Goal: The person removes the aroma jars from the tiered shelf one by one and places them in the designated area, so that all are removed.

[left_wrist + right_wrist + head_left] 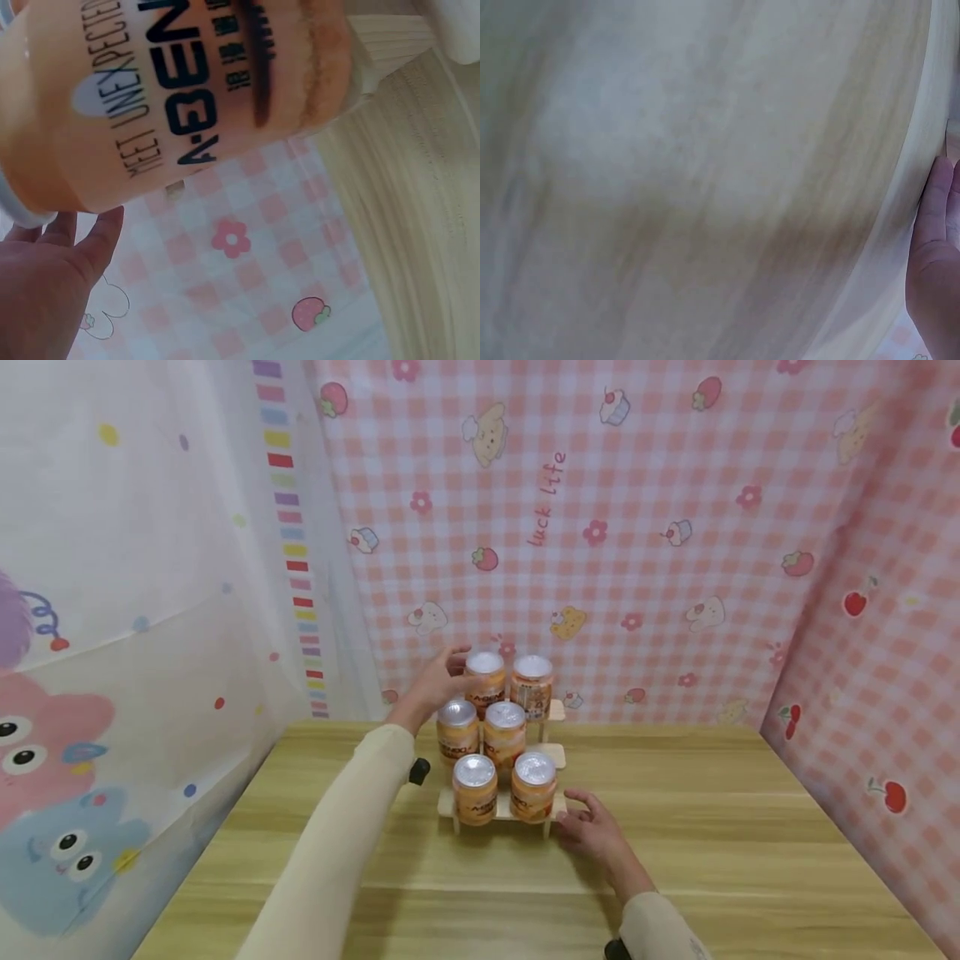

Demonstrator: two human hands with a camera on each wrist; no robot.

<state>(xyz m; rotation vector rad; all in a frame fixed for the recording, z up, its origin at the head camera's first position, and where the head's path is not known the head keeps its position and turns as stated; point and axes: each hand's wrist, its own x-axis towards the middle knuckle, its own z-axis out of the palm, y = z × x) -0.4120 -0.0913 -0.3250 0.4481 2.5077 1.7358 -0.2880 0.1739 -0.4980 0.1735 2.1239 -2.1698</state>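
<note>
Several orange cans with silver lids stand upright on a stepped wooden rack. My left hand (438,683) is at the back-left can (486,687), its thumb across the upper front and fingers round the far left side. In the left wrist view this can (172,97) fills the top, fingers (101,240) partly behind it. Beside it stands another can (532,689). Two cans are on the middle step and two on the lowest step (502,810). My right hand (596,835) is by that step's right end, fingers extended; whether they touch it is unclear.
The rack stands on a wood-grain table (712,843). Behind it hangs a pink checked cloth (637,485), with white patterned cloth (150,610) on the left. The upper step's bare right end (557,710) juts past its cans.
</note>
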